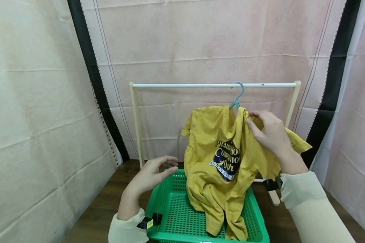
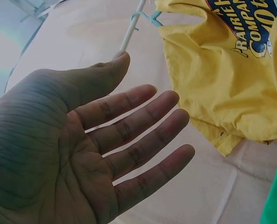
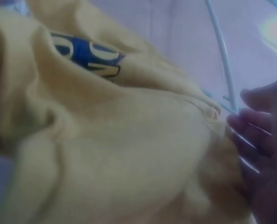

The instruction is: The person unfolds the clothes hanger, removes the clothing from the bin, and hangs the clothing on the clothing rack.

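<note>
A yellow T-shirt [image 1: 207, 152] with a dark blue printed emblem [image 1: 226, 160] hangs from a light blue hanger [image 1: 236, 101]. The hanger's hook is over the white rod [image 1: 182, 85] of a rack; its arms are hidden inside the shirt. At the shirt's shoulder by the neckline is my right hand [image 1: 269, 131], fingers loosely bent, with a gap between thumb and fingers in the right wrist view. My left hand [image 1: 153, 173] is held apart from the shirt, left of it, palm facing it and fingers spread in the left wrist view.
Beneath the shirt a green plastic basket [image 1: 150, 209] stands on the dark wooden table [image 1: 94, 216], and the shirt's lower end hangs down into it. Pale cloth walls [image 1: 185, 40] enclose the back and sides. The rack's posts [image 1: 136, 125] rise behind the basket.
</note>
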`<state>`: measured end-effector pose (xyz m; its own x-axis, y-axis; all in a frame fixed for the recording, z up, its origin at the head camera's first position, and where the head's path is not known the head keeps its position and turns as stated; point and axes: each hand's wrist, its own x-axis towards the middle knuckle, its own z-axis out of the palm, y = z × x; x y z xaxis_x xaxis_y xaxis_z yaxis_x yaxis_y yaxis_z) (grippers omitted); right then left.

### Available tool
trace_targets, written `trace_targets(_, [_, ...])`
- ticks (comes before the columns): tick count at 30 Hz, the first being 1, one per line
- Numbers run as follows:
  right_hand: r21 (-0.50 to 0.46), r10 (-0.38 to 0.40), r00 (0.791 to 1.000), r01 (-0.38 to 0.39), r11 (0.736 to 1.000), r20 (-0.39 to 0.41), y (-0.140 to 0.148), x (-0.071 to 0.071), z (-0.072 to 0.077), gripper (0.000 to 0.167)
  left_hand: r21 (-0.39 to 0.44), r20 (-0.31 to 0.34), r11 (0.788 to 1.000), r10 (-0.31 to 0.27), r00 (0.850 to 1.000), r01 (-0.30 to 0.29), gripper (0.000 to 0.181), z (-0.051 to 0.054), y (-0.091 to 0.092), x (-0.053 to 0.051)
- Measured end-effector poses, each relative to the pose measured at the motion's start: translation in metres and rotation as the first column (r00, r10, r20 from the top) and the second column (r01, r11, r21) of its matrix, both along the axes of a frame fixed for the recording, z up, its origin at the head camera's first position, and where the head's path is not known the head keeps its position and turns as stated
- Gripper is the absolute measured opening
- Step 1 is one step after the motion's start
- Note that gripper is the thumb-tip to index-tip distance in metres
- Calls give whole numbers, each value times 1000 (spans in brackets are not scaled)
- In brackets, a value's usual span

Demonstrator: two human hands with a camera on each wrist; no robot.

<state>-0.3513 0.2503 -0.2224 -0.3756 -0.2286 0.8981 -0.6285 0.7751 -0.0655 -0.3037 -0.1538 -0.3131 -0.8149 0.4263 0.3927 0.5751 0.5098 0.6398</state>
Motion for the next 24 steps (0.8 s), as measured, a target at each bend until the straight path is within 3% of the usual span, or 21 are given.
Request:
trace_targets(6, [28, 54, 998, -53, 998, -33, -10, 8, -4, 27, -9, -31, 1000, -18, 999, 18, 31, 5, 8, 6])
trace_targets(11, [106, 196, 978, -189, 976, -67, -25, 9, -13, 25, -86, -77, 994, -74, 994, 67, 32, 16, 28, 5])
trace_targets(14, [148, 234, 972, -236, 961, 26, -35, 10, -22, 19, -213, -97, 970, -142, 985, 118, 35, 31, 47, -1])
trace_targets(17, [190, 211, 959, -247, 950, 191, -44, 12, -31, 9, -379, -113, 918, -166, 980, 112, 37, 46, 67, -9])
trace_targets(19, [216, 176, 924, -259, 941, 338, -48, 12, -37, 5, -488, -111, 868, -165, 980, 91, 38, 52, 79, -15])
trace_targets(20, [224, 162, 897, -271, 936, 410, -49, 11, -41, 5, -537, -106, 840, -164, 981, 82, 38, 53, 84, -19])
trace_targets(22, [231, 146, 831, -311, 922, 537, -49, 10, -47, 6, -618, -100, 782, -178, 979, 80, 37, 50, 96, -29])
trace_targets(24, [224, 152, 764, -364, 904, 627, -48, 8, -53, 8, -667, -84, 738, -207, 975, 100, 35, 43, 106, -38])
